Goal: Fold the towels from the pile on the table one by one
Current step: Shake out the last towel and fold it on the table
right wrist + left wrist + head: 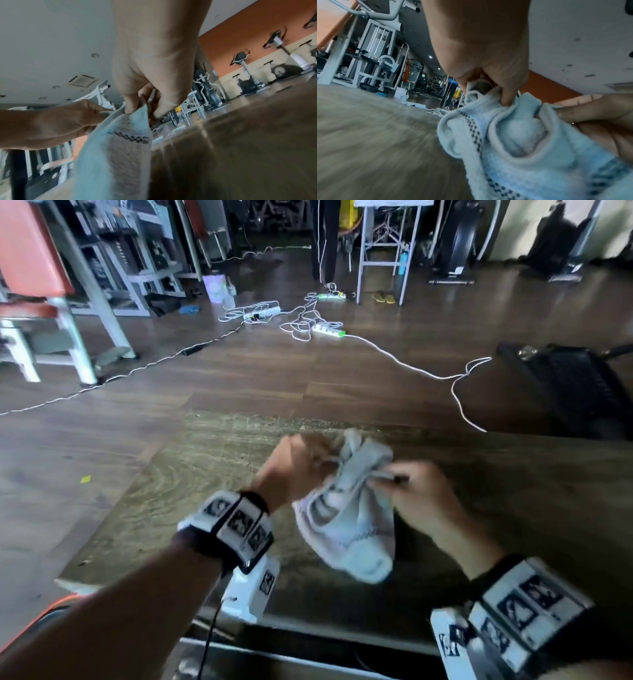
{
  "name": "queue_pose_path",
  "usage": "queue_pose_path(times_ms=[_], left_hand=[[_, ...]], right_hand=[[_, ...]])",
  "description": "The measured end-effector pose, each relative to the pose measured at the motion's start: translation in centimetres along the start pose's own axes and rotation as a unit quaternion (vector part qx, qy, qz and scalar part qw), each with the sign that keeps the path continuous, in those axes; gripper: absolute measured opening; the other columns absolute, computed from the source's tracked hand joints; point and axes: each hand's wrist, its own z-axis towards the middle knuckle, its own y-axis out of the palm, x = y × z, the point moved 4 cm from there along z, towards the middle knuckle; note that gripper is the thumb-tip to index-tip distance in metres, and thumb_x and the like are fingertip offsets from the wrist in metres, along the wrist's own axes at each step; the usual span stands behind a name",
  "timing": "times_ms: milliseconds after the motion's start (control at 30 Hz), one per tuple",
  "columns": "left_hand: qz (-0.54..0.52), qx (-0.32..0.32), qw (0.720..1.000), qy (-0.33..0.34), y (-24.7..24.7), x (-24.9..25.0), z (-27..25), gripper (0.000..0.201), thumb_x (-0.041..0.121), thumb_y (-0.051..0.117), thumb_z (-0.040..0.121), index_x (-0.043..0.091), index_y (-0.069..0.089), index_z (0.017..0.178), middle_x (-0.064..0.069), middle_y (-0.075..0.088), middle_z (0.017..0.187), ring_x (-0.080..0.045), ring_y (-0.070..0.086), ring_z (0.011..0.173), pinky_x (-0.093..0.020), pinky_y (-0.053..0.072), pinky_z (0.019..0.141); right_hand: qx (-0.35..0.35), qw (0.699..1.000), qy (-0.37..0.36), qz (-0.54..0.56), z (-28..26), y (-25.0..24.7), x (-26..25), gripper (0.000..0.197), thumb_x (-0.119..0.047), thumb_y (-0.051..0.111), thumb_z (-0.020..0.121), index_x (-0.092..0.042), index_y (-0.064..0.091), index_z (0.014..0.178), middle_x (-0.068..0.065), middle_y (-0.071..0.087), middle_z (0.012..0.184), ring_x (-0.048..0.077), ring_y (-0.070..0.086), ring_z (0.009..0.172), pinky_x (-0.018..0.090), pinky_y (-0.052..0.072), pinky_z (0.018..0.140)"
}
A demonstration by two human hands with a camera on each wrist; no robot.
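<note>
A crumpled pale blue-white towel [346,508] with a dark checkered stripe hangs bunched above the wooden table [191,474], held between both hands. My left hand [301,463] pinches its upper left edge, and in the left wrist view the left hand [488,75] has fingers curled into the towel [513,142]. My right hand [414,494] grips the upper right edge. In the right wrist view the right hand [145,97] pinches the towel [118,148] between thumb and fingers, with the other hand at the left. No pile shows in any view.
The table's far edge [308,419] runs across mid-frame, its near edge by my wrists. A black chair [565,392] stands at the table's right. White cables and power strips [325,330] lie on the dark floor beyond, with gym machines [102,268] behind.
</note>
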Motion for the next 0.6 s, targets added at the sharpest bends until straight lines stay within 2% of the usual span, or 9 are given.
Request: queue_pose_path(times_ms=[67,100,167,267,333,367,467,533,600], left_hand=[[0.011,0.065,0.998,0.014,-1.7,0.8,5.1,0.016,0.024,0.066,0.079,0.015,0.077,0.085,0.011,0.062,0.074,0.003,0.053,0.069,-0.006,0.037,0.059],[0.028,0.087,0.996,-0.002,-2.6,0.9,7.5,0.019,0.03,0.064,0.078,0.017,0.077,0.085,0.009,0.059,0.071,0.001,0.053,0.067,-0.013,0.036,0.058],[0.081,0.101,0.99,-0.049,-4.6,0.5,11.7,0.02,0.032,0.066,0.08,0.017,0.076,0.087,0.003,0.061,0.07,-0.012,0.059,0.069,-0.019,0.034,0.058],[0.098,0.132,0.981,-0.104,-8.2,-1.3,15.6,0.022,0.035,0.064,0.082,0.018,0.077,0.087,-0.001,0.072,0.081,-0.018,0.068,0.077,-0.025,0.049,0.064],[0.081,0.17,0.973,-0.137,-10.2,-2.2,16.4,0.021,0.04,0.063,0.084,0.025,0.077,0.086,-0.003,0.071,0.078,-0.017,0.065,0.071,-0.027,0.052,0.066],[0.075,0.175,0.97,-0.154,-10.7,-2.4,16.4,0.021,0.041,0.063,0.086,0.025,0.077,0.086,-0.003,0.068,0.071,-0.017,0.063,0.065,-0.027,0.051,0.063],[0.021,0.143,0.973,-0.181,-10.3,-2.6,16.3,0.024,0.03,0.057,0.095,0.016,0.073,0.084,-0.008,0.063,0.048,-0.023,0.065,0.044,-0.026,0.055,0.046],[-0.099,0.14,0.962,-0.211,-9.2,-2.9,16.2,0.02,0.02,0.053,0.098,0.009,0.067,0.091,-0.016,0.066,0.055,-0.029,0.068,0.047,-0.035,0.059,0.048],[-0.201,0.159,0.937,-0.236,-8.2,-3.3,16.3,0.017,0.017,0.051,0.1,0.01,0.063,0.092,-0.017,0.068,0.069,-0.028,0.069,0.051,-0.041,0.061,0.059]], right_hand=[[0.071,0.997,-0.033,-0.004,4.1,-3.2,-0.6,0.008,-0.016,0.075,0.085,-0.013,0.08,0.09,-0.003,0.077,0.087,-0.002,0.063,0.078,0.019,0.049,0.071],[0.101,0.993,-0.055,-0.028,6.1,-4.8,-1.0,0.01,-0.015,0.074,0.085,-0.013,0.08,0.093,-0.001,0.077,0.09,0.004,0.065,0.083,0.021,0.051,0.077],[0.148,0.982,-0.074,-0.091,9.8,-8.0,-1.1,0.013,-0.015,0.073,0.085,-0.013,0.079,0.096,0.004,0.077,0.096,0.014,0.068,0.091,0.031,0.053,0.085],[0.209,0.968,-0.052,-0.126,13.0,-12.9,-0.5,0.017,-0.021,0.069,0.087,-0.012,0.079,0.099,0.008,0.077,0.099,0.017,0.069,0.095,0.035,0.054,0.083],[0.251,0.958,-0.022,-0.135,13.7,-15.4,0.2,0.023,-0.029,0.068,0.089,-0.011,0.078,0.1,0.011,0.076,0.097,0.016,0.068,0.094,0.035,0.053,0.081],[0.257,0.956,-0.007,-0.141,13.8,-16.1,0.5,0.026,-0.032,0.068,0.089,-0.011,0.078,0.101,0.012,0.076,0.096,0.016,0.068,0.093,0.035,0.052,0.08],[0.245,0.961,0.022,-0.13,14.7,-16.2,1.7,0.029,-0.037,0.069,0.089,-0.012,0.077,0.102,0.009,0.075,0.084,0.013,0.067,0.076,0.031,0.053,0.07],[0.233,0.969,0.062,-0.051,15.3,-15.4,2.4,0.026,-0.033,0.069,0.091,-0.01,0.073,0.104,0.007,0.072,0.071,0.011,0.064,0.055,0.026,0.053,0.053],[0.217,0.972,0.088,0.018,15.6,-14.5,2.3,0.021,-0.026,0.065,0.095,-0.011,0.066,0.11,0.007,0.069,0.068,0.012,0.063,0.049,0.023,0.051,0.045]])
